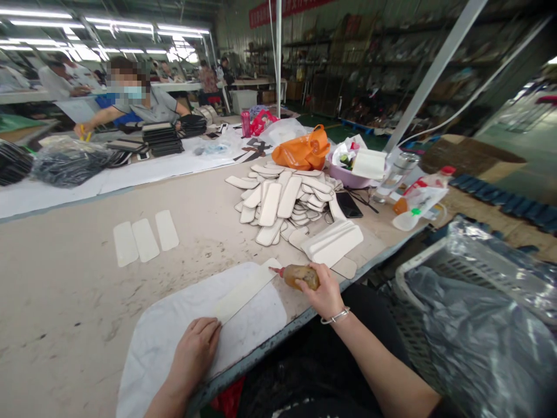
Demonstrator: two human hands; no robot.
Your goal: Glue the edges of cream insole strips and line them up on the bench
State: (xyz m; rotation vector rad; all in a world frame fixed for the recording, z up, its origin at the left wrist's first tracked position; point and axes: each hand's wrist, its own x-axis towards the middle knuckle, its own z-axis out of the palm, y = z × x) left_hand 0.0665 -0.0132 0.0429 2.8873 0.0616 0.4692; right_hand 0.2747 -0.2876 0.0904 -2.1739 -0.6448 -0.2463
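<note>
My right hand (322,288) is wrapped round a bottle of amber liquid (299,277), held on its side. The bottle's red nozzle points left, at the far end of a long pale strip (243,293). This strip lies slantwise on a white sheet (161,325) near the table's front edge. At the strip's near end rests my left hand (201,342), its fingers bent and pressed together on it. Beyond the bottle is a stack of folded pale strips (335,242). Behind it spreads a heap of rounded pale pieces (278,203).
Three pale pieces (145,239) lie at left on the table (65,278). An orange bag (302,150), a purple basin (354,175), a phone (348,205) and bottles stand beyond the heap. A plastic-lined crate (487,325) is at right. Across the table, a masked person (148,107) reaches over dark stacks.
</note>
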